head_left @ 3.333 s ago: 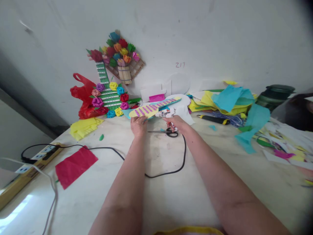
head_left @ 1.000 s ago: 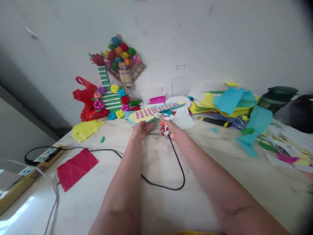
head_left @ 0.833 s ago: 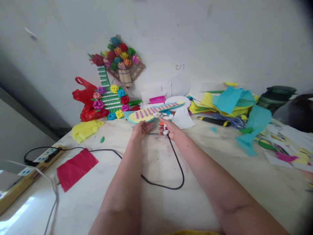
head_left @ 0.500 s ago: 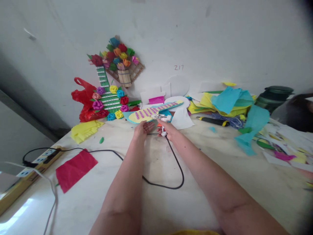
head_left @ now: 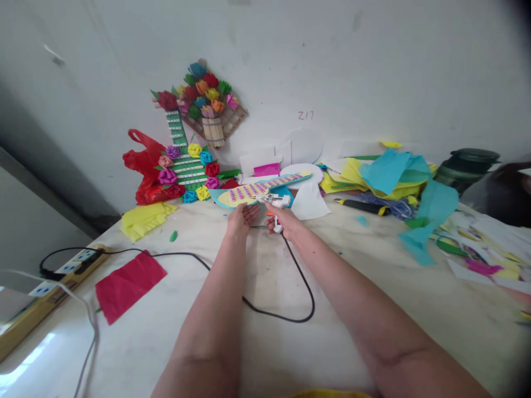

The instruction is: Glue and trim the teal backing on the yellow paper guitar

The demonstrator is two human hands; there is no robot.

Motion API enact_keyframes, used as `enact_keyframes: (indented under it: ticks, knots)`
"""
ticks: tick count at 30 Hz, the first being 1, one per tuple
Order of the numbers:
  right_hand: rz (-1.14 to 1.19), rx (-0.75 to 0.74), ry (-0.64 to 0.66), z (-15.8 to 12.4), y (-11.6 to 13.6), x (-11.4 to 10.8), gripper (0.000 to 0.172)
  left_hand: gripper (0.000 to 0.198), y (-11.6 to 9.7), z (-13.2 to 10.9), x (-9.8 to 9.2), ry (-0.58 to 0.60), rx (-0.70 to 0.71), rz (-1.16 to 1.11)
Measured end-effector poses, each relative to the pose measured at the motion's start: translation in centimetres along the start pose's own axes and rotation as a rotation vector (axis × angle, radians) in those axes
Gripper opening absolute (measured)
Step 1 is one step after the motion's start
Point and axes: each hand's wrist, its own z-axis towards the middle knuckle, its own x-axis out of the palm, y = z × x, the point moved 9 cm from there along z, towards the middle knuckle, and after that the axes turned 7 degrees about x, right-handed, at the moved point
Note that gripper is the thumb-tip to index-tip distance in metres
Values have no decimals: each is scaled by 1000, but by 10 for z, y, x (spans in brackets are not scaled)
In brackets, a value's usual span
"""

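My right hand (head_left: 282, 218) is wrapped round a white glue gun (head_left: 282, 200) with a red-orange trigger. Its nozzle points left, over the front edge of a guitar-shaped paper cutout (head_left: 244, 193). This cutout is light blue with a yellow layer and rows of small purple pieces. At its near edge is my left hand (head_left: 244, 215), palm turned inward, fingers under the edge and seemingly holding it; the thumb's grip is hard to make out. From the glue gun a black cord (head_left: 309, 293) loops over the table.
A green guitar craft with paper flowers (head_left: 191, 171) leans at the back left, beside a red plastic bag (head_left: 145, 166). A power strip (head_left: 70, 271) and crimson paper (head_left: 128, 284) lie left. Yellow and blue papers (head_left: 394, 171), a black-yellow cutter (head_left: 363, 207) and a dark jar (head_left: 468, 168) are right.
The view has shifted very slightly. Both hands, the glue gun and the guitar cutout keep nearly the same places.
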Motion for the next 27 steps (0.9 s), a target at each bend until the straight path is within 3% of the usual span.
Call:
enact_keyframes:
  ticks: [10,15,27]
  knots:
    - [-48,6,4,-4,-1,1,27,16,-2,4,-4,-8,11,14]
    - [36,24,25,-5,4,-6,25,14,-9,4,-10,-26,27,20]
    - [131,16,26,0,8,-12,24,11,-14,0,-3,74,106,49]
